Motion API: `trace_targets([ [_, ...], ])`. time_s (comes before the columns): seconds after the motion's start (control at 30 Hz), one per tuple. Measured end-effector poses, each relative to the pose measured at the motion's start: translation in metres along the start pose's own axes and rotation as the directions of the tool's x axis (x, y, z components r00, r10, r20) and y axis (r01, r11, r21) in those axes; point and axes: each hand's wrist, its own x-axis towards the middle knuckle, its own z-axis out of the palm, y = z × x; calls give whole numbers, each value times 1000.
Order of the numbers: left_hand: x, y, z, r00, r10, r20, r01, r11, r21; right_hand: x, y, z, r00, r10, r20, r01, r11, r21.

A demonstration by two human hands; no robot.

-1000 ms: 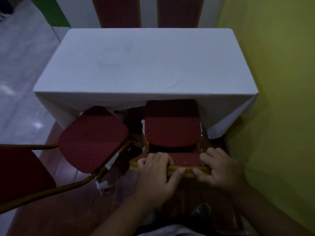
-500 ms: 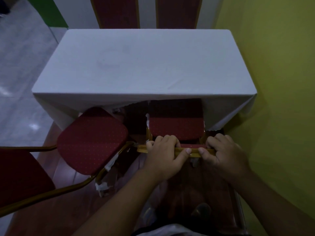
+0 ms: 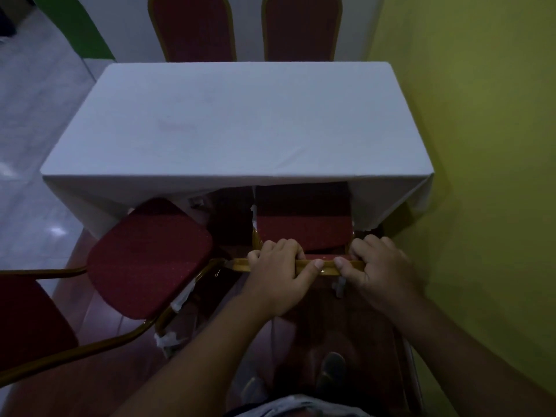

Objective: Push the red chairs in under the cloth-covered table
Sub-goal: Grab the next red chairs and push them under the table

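Observation:
A white-clothed table [image 3: 234,124] fills the middle of the view. A red chair [image 3: 304,227] with a gold frame stands at its near right side, the seat partly under the hanging cloth. My left hand [image 3: 279,275] and my right hand [image 3: 379,272] both grip the gold top rail of this chair's back. A second red chair [image 3: 150,254] stands to the left, turned at an angle, its seat almost wholly outside the table and only its far corner at the cloth.
A yellow wall [image 3: 481,176] runs close along the right. Two more red chair backs [image 3: 195,28] stand beyond the far table edge. Another red chair [image 3: 27,320] is at the left edge. My feet show on the reddish floor [image 3: 90,386] below.
Both hands have pushed the right chair forward; more of its seat is now beneath the cloth. The angled left chair has not moved.

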Motion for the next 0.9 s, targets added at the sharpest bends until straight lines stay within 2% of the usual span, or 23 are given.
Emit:
trace_targets([
  [0.2,-8,9,7,998,-13,-66,18,997,78,0,12,4,1000,-12,-26,12,1000,10],
  [0.33,-1,12,8,999,-21,-45,25,996,86,8,18,3,999,-26,-39,27,999,18],
  [0.7,12,15,11,998,-45,-52,48,996,75,19,26,-1,1000,-10,-2,10,1000,29],
  [0.9,9,14,6,999,-29,-29,30,999,34,20,22,-9,997,-5,71,4,1000,21],
])
